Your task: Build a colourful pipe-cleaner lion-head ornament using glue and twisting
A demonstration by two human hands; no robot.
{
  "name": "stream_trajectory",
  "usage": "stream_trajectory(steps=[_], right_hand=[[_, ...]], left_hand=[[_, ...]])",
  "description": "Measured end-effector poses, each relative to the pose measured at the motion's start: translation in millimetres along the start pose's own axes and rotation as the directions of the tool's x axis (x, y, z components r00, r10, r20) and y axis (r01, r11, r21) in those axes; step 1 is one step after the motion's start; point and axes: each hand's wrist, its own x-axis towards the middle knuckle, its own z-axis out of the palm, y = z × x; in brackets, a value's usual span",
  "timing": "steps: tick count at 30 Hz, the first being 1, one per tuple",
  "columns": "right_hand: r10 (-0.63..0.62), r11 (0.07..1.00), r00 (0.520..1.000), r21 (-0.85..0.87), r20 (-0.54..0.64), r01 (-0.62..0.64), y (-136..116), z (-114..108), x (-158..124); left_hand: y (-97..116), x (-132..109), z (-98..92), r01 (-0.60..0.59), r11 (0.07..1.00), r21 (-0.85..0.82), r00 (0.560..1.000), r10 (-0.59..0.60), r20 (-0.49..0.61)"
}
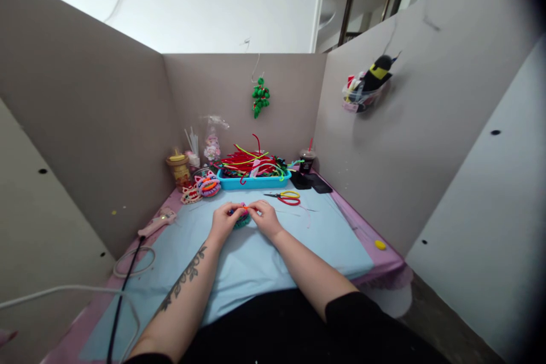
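A small fuzzy pipe-cleaner craft [242, 220], teal with some orange and purple, is held low over the blue cloth [324, 239]. My left hand [224, 219] pinches its left side, and my right hand [265, 217] has its fingers closed at the upper right, by the orange part. The fingertips partly hide the piece. Just beyond my right hand lie scissors [285, 198] with one yellow and one red handle. Two finished-looking pipe-cleaner figures, a purple and orange one [209, 185] and a cream and red one [190, 194], sit at the back left.
A blue tray [256, 182] heaped with red pipe cleaners [243, 162] stands at the back. Beside it are a lidded drink cup [306, 160] and dark flat objects [319, 183]. A pink glue gun [157, 222] with cables lies left. Partition walls [239, 68] enclose three sides.
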Motion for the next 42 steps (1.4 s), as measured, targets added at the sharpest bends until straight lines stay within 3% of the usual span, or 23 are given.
stream_trajectory(steps=[11,21,37,42], right_hand=[[0.027,0.999,0.999,0.032,-0.026,-0.026,-4.1,-1.6,0.8],[0.059,0.996,0.998,0.072,-0.006,-0.058,-1.7,-1.3,0.7],[0.055,0.996,0.998,0.073,-0.014,-0.054,-1.7,-1.1,0.1],[0.048,0.997,0.999,0.065,0.001,-0.048,-3.1,-0.7,-0.6]], left_hand=[[-3.1,2.7,-0.8,0.116,0.986,-0.122,0.993,-0.111,0.042],[-5.4,3.2,-2.8,-0.072,0.997,-0.033,0.997,0.072,0.015],[-5.6,3.0,-2.3,-0.008,0.997,-0.075,0.997,0.013,0.076],[-6.1,1.5,-0.8,-0.091,0.996,-0.025,0.990,0.093,0.105]])
